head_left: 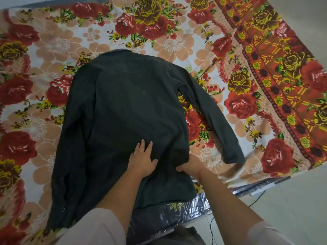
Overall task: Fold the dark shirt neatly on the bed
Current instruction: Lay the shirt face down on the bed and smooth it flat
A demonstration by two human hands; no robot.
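The dark shirt lies spread back-up on the flowered bed sheet, collar at the far end and hem hanging over the near edge. Its left sleeve runs down along the body; its right sleeve slants out to the right. My left hand presses flat on the lower back of the shirt with straight fingers. My right hand grips the shirt's right side edge, fingers tucked under the cloth and partly hidden.
The sheet's red and yellow border runs down the right side, where the bed ends at a pale tiled floor. Shiny plastic wrap covers the mattress edge below the hem. A thin dark cable trails on the floor.
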